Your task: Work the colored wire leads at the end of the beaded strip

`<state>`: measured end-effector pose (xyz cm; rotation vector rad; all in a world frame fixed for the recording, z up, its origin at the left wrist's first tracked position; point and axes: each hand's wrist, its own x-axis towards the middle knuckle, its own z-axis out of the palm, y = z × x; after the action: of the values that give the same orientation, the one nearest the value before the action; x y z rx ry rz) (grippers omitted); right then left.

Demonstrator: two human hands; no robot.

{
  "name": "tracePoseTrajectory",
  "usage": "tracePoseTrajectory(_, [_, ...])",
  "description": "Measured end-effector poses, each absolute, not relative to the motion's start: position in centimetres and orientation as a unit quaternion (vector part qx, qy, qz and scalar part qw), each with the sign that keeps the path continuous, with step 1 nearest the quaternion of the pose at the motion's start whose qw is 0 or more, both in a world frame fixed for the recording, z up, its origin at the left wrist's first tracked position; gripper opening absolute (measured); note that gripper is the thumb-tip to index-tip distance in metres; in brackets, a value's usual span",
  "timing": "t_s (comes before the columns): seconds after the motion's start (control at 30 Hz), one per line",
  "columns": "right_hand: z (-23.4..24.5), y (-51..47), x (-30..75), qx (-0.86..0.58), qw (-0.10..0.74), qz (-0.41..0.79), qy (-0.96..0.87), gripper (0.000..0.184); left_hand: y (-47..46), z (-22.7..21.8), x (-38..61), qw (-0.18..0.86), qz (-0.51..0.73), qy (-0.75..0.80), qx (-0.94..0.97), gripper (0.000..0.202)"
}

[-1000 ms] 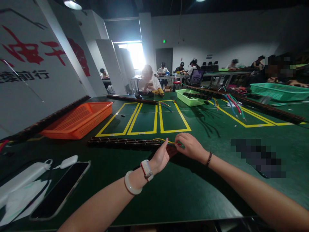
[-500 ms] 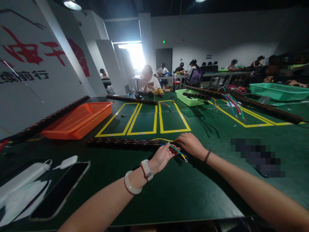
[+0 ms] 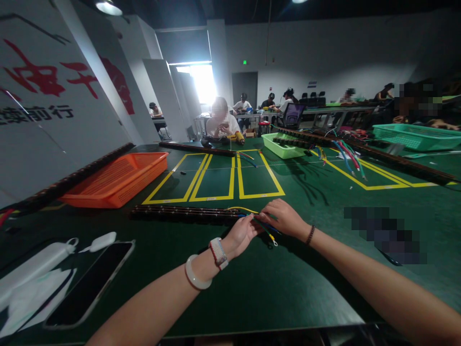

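A long dark strip (image 3: 187, 215) with a row of small light marks lies on the green table. Coloured wires come out of its right end. My left hand (image 3: 242, 236), wearing a watch and a pale bangle, is closed around these wires close to the strip's end. My right hand (image 3: 283, 217) meets it from the right, fingers pinched on the wires. A green wire (image 3: 265, 228) with a ring terminal (image 3: 275, 243) at its tip hangs out below the hands. A yellow wire (image 3: 243, 208) arches along the strip's top toward my right fingers. The fingertips partly hide the wires.
To the left are an orange basket (image 3: 144, 181), a phone (image 3: 91, 283) and a white handheld device (image 3: 39, 266). Yellow tape frames (image 3: 212, 198) mark the table ahead. A light green basket (image 3: 284, 150) and more wired strips (image 3: 399, 161) lie at the right. A person (image 3: 221, 126) sits opposite.
My right hand has shifted slightly down and closer to my left, its fingers now among the wires. The green wire's ring terminal has moved slightly left and down. My left hand stays nearly still.
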<state>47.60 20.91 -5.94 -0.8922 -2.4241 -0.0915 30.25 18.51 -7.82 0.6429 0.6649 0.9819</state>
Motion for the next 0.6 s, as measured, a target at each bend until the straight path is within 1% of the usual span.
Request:
tracePoseTrajectory(0.4, [-5.97, 20.69, 47.36, -0.338, 0.253, -0.038, -0.906, 0.026, 18.36, -7.39, 30.45, 0.775, 0.455, 0.331, 0.287, 0.015])
tracePoseTrajectory(0.6, [-6.01, 20.53, 47.29, -0.337, 0.248, -0.032, -0.908, 0.018, 18.37, -7.3, 30.44, 0.774, 0.457, 0.33, 0.289, 0.015])
